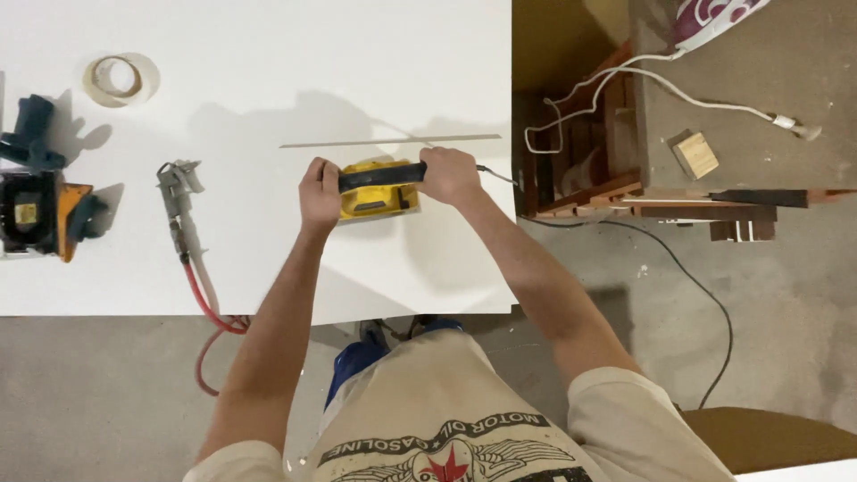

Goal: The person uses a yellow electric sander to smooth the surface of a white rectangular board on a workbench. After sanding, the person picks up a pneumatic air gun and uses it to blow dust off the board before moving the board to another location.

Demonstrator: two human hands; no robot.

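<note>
The person stands over a white counter (268,268) with both hands clamped on a yellow power sander (379,189) that sits flat on the panel, near its right edge. The left hand (319,195) wraps the front end of the dark grip, fingers curled shut around it; the right hand (449,176) closes over the rear end, where the cord (696,295) leaves the tool.

The cord is what I would watch. It runs off the counter edge and loops down across the floor toward the person's side, so a long stroke could drag it tight or catch it on the corner. A thin strip of wood (390,141) lies just beyond the sander, loose as far as I can tell; the tool could bump it and send it sliding. The sander is also close to the panel's right edge, where it might tip if pushed past.

Further left lie an air tool on a red hose (183,214), a blue and orange power tool (40,210) and a roll of masking tape (119,78), all well apart from the hands.

I see no packages or signs. The only label is a small yellowish square on the blue and orange tool, too small to make out.
</note>
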